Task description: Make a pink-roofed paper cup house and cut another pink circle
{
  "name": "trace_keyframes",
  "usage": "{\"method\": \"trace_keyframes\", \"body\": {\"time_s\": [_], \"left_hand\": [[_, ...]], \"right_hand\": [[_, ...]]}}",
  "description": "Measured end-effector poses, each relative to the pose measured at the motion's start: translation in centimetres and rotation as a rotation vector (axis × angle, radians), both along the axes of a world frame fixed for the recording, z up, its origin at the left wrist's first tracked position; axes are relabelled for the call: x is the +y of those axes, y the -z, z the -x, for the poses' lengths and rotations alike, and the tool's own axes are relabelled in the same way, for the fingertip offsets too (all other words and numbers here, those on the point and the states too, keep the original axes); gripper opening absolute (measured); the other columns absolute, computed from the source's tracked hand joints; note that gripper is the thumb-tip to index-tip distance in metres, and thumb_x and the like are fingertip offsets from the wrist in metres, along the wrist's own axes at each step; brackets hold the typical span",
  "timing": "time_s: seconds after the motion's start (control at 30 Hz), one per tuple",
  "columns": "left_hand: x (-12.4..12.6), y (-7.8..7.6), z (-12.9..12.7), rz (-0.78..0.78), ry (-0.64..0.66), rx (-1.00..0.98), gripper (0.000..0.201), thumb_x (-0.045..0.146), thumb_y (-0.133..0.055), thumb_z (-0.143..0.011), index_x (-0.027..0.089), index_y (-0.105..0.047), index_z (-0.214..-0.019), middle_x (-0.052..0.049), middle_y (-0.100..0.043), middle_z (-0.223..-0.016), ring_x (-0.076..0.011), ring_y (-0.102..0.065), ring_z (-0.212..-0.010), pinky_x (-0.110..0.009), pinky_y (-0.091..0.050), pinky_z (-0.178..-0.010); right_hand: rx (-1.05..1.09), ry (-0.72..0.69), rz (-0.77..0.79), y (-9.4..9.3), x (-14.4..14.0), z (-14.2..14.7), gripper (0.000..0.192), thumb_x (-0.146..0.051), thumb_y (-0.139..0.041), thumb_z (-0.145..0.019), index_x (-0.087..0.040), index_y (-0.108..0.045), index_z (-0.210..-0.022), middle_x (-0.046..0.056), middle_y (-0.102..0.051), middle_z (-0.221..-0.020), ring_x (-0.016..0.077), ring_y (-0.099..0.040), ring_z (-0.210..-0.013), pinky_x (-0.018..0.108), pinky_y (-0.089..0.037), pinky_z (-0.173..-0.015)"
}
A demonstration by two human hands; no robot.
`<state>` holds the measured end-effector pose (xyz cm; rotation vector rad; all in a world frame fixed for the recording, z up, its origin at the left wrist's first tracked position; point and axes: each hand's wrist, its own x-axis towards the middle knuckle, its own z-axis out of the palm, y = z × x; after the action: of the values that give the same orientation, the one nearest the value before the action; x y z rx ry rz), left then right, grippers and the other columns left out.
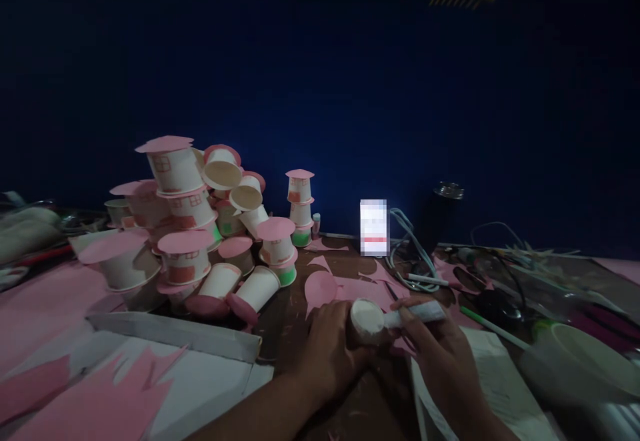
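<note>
Nearest the camera we record torn pink paper scraps [95,401] lying on a shallow white cardboard tray [200,361] at lower left of the counter [285,314]. Beside them our two forearms enter from the bottom edge.

Surroundings: behind the tray stands a loose heap of paper cups [200,227], many capped with pink paper discs and marked with small windows; several lie on their sides. A separate stack of three capped cups [300,207] stands upright just right of the heap. Pink paper cut-outs [340,287] lie on the counter directly beyond the hands. A tangle of white cables [407,254] and a dark flask [443,217] sit further back on the right. A white bowl [585,361] rests at the right edge, with sheets of printed paper [500,374] under our right wrist. Nothing lies between the camera and the hands.

Grip: our left hand [330,354] is curled around a white paper cup [367,321], held on its side just above the counter with one round end turned up toward the camera. Our right hand [440,354] is pinched on a white glue stick [417,314], whose tip meets that upturned end of the cup. Both grips are clamped, fingers together on their objects. The light is dim; finer detail cannot be told.
</note>
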<state>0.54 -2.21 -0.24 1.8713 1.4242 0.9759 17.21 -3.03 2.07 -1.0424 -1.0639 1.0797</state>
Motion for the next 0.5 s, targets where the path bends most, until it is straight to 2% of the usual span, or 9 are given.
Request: {"method": "trace_keyframes", "body": {"time_s": [0.2, 0.5], "left_hand": [[-0.22, -0.21, 0.17, 0.03, -0.012, -0.009, 0.046, 0.04, -0.076, -0.064, 0.025, -0.061, -0.105, -0.003, -0.061, -0.105, -0.0252, -0.052, -0.097, -0.035, -0.04, -0.084], [-0.16, -0.18, 0.12, 0.018, -0.005, -0.01, 0.044, 0.038, -0.076, -0.065, 0.025, -0.061, -0.105, -0.003, -0.061, -0.104, -0.0248, -0.052, -0.097, -0.035, -0.039, -0.083]], "right_hand": [[-0.108, 0.024, 0.012, -0.27, -0.09, 0.16, 0.028, -0.042, -0.075, -0.075, -0.021, -0.061, -0.088, 0.0, -0.068, -0.075, 0.0144, -0.063, -0.06, 0.022, -0.052, -0.053], [-0.206, 0.068, -0.026, -0.81, -0.13, 0.39, 0.03, -0.046, -0.073, -0.073, -0.021, -0.062, -0.085, 0.002, -0.068, -0.075, 0.017, -0.064, -0.059, 0.024, -0.052, -0.05]]}}
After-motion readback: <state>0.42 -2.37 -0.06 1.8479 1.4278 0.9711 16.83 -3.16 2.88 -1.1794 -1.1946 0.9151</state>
